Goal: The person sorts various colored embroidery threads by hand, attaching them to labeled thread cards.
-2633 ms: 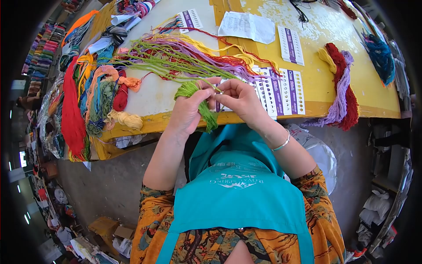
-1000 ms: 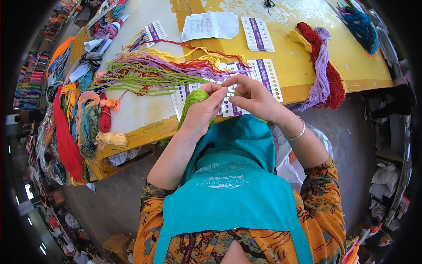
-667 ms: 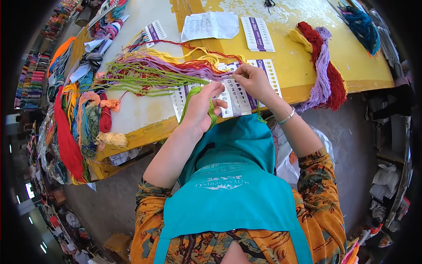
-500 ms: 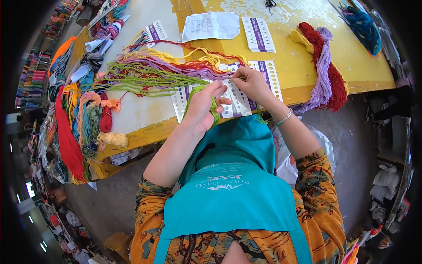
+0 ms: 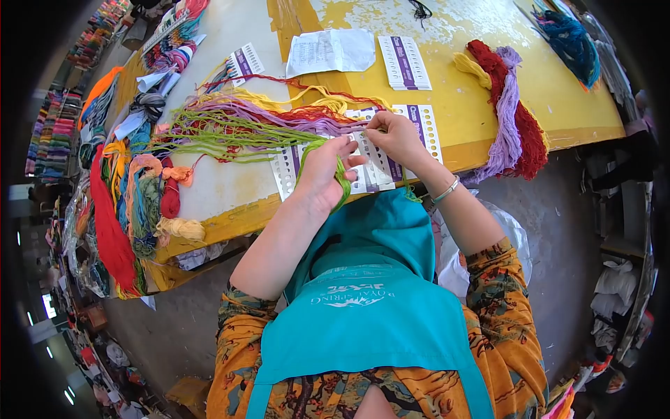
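Green embroidery floss point(image 5: 344, 183) loops around my left hand point(image 5: 326, 171), which is curled on it at the table's front edge. My right hand point(image 5: 395, 140) pinches at the edge of a white and purple punched thread card point(image 5: 377, 162); the fingertips hide what is between them, perhaps a strand. More punched cards point(image 5: 421, 126) lie under and beside both hands. Loose green strands point(image 5: 237, 133) spread leftward from my left hand across the table. Behind them lie lilac, red and yellow strands point(image 5: 317, 101).
A stack of cards point(image 5: 405, 64) and a creased paper point(image 5: 331, 52) lie farther back. Red, lilac and yellow skeins point(image 5: 508, 115) hang over the edge at right. Many coloured skeins point(image 5: 139, 188) crowd the left side, and a blue bundle point(image 5: 576, 49) sits far right.
The view has shifted slightly. My right hand has moved a little relative to the cards, fingers still pinched; my left hand stays curled on the green floss.
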`<control>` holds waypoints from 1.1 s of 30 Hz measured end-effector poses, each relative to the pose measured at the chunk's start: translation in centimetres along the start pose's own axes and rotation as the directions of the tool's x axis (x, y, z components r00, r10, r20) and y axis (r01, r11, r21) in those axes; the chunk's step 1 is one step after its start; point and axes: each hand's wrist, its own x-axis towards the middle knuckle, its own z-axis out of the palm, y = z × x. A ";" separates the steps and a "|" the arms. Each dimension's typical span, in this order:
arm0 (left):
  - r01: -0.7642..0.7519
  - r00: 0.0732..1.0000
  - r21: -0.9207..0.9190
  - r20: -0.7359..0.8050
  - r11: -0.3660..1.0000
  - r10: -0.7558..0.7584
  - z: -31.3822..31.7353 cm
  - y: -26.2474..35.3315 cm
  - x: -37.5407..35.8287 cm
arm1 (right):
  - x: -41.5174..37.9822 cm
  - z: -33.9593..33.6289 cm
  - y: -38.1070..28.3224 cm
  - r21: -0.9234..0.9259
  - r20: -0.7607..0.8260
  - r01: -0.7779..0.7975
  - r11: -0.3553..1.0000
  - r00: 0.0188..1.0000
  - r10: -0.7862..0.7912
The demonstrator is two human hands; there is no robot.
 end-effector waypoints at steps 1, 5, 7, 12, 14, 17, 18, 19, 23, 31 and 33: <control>-0.002 1.000 0.002 -0.001 1.000 0.002 -0.2 0.0 0.3 | 0.0 0.0 0.0 -0.010 -0.003 -0.007 1.000 1.000 0.007; -0.072 0.995 0.199 0.083 0.977 0.057 -0.4 -0.5 1.0 | -0.1 -0.2 -0.4 0.035 0.016 -0.030 0.999 0.999 0.029; -0.151 0.986 0.321 0.121 0.935 0.117 -0.1 -0.9 1.1 | 0.0 -0.2 0.0 0.102 0.017 -0.044 0.994 0.999 0.043; -0.376 0.926 0.594 0.207 0.712 0.317 -0.6 -1.8 3.3 | -0.3 -0.5 -0.5 0.149 0.030 -0.041 0.988 0.999 0.036; -0.363 0.931 0.570 0.200 0.737 0.304 -0.7 -1.7 3.9 | -0.3 -0.5 -0.4 0.165 0.041 -0.040 0.985 0.999 0.034; -0.344 0.939 0.528 0.199 0.776 0.281 -0.4 -1.3 4.1 | -0.3 -0.6 -0.6 0.183 0.049 -0.066 0.981 0.997 0.058; -0.336 0.942 0.511 0.201 0.791 0.270 -0.3 -1.2 4.1 | -0.3 -0.5 -0.6 0.175 0.036 -0.056 0.983 0.998 0.051; -0.336 0.942 0.511 0.201 0.791 0.270 -0.2 -1.0 4.1 | -0.3 -0.5 -0.6 0.167 0.025 -0.047 0.985 0.999 0.043; -0.304 0.948 0.550 0.256 0.778 0.190 0.0 0.1 4.0 | -0.3 -0.6 -0.4 0.196 0.053 -0.053 0.979 0.998 0.043; -0.415 0.899 0.761 0.262 0.498 0.350 -1.9 0.6 5.3 | 0.1 -0.4 0.2 0.198 0.123 -0.033 0.980 0.992 0.009; -0.395 0.908 0.737 0.222 0.548 0.356 -2.6 1.4 5.0 | 0.0 -0.6 -0.5 0.122 0.122 -0.025 0.992 0.992 0.010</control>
